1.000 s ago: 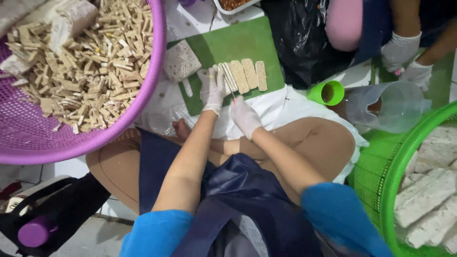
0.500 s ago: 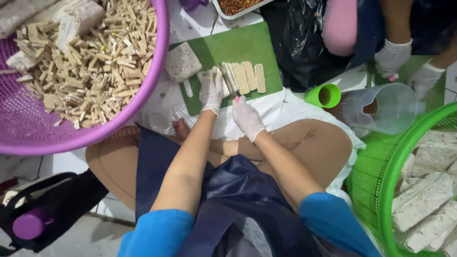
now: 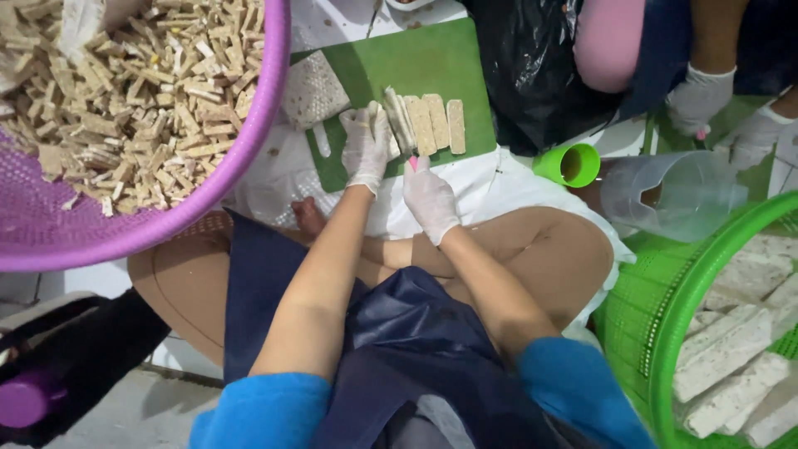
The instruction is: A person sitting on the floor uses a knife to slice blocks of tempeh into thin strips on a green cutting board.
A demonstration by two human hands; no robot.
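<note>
The slabs [image 3: 424,123] are lying in a row on the green board [image 3: 449,62], long axes running away from the person. The left hand [image 3: 366,145] is pressing flat, fingers spread, on the row's left end. The right hand [image 3: 430,198] is sitting just nearer than the slabs, clenched around a pink-tipped tool; its blade is hidden. Bare board is showing beyond the slabs.

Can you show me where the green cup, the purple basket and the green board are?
green cup [image 3: 567,165]: head view, its rim.
purple basket [image 3: 249,141]: head view, its rim.
green board [image 3: 432,58]: head view, bare top.
</note>
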